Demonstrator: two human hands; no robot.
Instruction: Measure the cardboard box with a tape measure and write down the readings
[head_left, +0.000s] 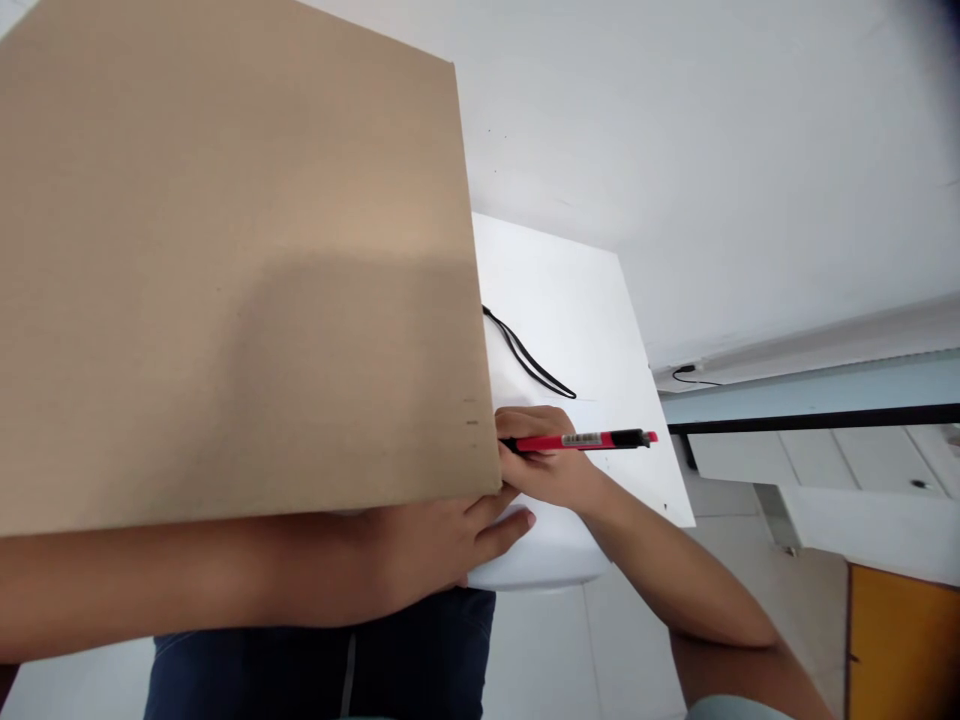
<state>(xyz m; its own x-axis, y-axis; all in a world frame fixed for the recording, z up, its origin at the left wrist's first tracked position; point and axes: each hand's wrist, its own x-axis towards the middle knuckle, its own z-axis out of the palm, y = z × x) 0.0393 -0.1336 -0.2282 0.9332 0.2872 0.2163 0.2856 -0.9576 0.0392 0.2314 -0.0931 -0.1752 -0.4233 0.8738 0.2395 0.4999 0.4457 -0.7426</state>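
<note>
The right hand (544,465) is closed around a red pen (551,442), whose back end points to three o'clock. At eight o'clock from this hand, the left hand (450,538) has one finger stretched over paper (544,552); its grip I cannot tell. The brown box (232,260) is at ten, the black strap (527,356) at twelve.

1. Wall (712,150): pale, plain; occupies the upper right of the frame.
2. Desk (559,285): white, centre right.
3. Cord loop (535,367): black, lying on the desk, right of centre.
4. Cable (685,370): black, thin; right side.
5. Bar (825,416): black, right edge.
6. Cabinet (847,462): white, lower right.
7. Panel (904,645): orange-yellow, lower-right corner.
8. Floor (540,645): pale tiles, bottom.
</note>
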